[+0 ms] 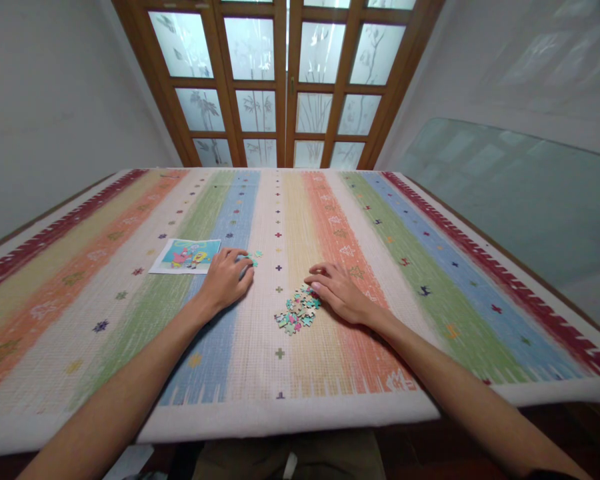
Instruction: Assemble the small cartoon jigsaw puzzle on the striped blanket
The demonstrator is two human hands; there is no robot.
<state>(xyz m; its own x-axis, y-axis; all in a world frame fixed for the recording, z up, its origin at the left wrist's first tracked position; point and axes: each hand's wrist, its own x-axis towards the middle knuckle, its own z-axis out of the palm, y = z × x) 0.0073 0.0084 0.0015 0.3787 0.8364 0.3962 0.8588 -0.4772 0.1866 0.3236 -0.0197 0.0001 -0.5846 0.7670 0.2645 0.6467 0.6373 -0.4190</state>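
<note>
A small heap of loose jigsaw pieces (297, 313) lies on the striped cloth (330, 360) near the middle. My right hand (339, 291) rests palm down just right of the heap, fingers curled, its fingertips touching the heap's upper edge. My left hand (225, 277) lies on the cloth further left, fingers bent over a few separate teal pieces (255, 256) at its fingertips. Left of that hand sits a printed cartoon picture (187, 255), flat on the cloth.
The cloth covers a wide table whose front edge (290, 420) is close to me. A glass pane (520, 200) leans along the right wall. Wooden doors with frosted panes (280, 87) stand behind the table.
</note>
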